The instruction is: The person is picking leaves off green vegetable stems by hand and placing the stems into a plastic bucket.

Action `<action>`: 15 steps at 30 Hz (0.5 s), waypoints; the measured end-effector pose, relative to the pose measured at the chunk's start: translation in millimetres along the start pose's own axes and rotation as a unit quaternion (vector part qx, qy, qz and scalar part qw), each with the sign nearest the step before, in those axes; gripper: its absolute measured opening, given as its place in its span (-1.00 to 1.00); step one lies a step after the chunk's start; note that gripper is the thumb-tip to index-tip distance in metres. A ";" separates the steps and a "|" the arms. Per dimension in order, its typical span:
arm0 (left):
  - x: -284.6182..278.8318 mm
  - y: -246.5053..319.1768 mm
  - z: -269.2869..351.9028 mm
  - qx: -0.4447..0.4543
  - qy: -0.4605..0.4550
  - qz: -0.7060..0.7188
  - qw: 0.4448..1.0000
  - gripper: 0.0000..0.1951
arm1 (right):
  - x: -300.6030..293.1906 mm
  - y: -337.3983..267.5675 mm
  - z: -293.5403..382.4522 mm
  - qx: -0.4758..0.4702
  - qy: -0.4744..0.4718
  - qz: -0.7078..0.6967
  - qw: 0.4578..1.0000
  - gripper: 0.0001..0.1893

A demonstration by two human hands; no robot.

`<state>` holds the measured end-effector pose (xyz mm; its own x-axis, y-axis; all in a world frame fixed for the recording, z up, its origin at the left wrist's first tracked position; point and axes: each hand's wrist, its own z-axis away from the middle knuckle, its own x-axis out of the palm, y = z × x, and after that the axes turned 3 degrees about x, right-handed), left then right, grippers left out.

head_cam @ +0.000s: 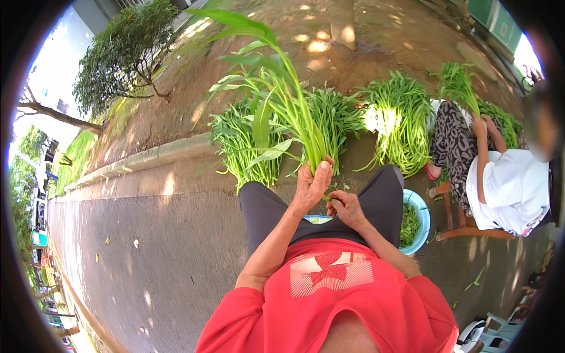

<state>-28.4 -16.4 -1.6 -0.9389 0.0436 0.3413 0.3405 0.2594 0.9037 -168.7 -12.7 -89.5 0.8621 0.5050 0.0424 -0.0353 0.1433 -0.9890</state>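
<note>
My left hand (314,180) is closed around the lower stems of a bunch of leafy water spinach (296,103), whose long leaves fan up and to the left. Just below it, to the right, my right hand (346,207) pinches the end of a green stem (326,198) between thumb and fingers. Beyond my knees stand bundles of the same greens: one at the left (251,145), one in the middle (329,119) and a larger one at the right (399,128). A light blue basin (424,216) beside my right thigh holds green leaf and stem pieces.
At the right a person (507,185) in a white top sits on a wooden chair (468,227), holding greens. A concrete kerb (145,159) runs beyond the pavement; a tree trunk (343,22) rises from the soil. Light plastic chairs (494,331) stand at lower right.
</note>
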 end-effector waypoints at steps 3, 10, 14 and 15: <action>-2.5 1.0 -3.9 -0.015 0.028 0.007 0.999 -0.70 | -0.5 -0.7 -0.2 -0.012 -0.015 -0.010 1.000 -0.86; -3.1 6.7 -20.0 -0.033 0.089 0.126 0.988 -0.66 | -2.5 -10.6 5.3 -0.041 -0.006 -0.088 0.995 -0.87; -4.9 0.8 -25.0 -0.034 0.170 0.134 0.976 -0.66 | -4.5 -15.8 9.6 0.018 -0.009 -0.242 0.970 -0.81; -6.6 -0.2 -24.9 -0.026 0.179 0.120 0.976 -0.65 | -5.1 -16.4 8.7 0.038 -0.014 -0.276 0.960 -0.80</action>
<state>-21.1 -40.8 2.4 -0.7578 -0.2451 0.6047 0.5592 0.2336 0.7955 -176.9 -10.2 -72.3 0.7459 0.3568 0.5624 0.3861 0.4565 -0.8016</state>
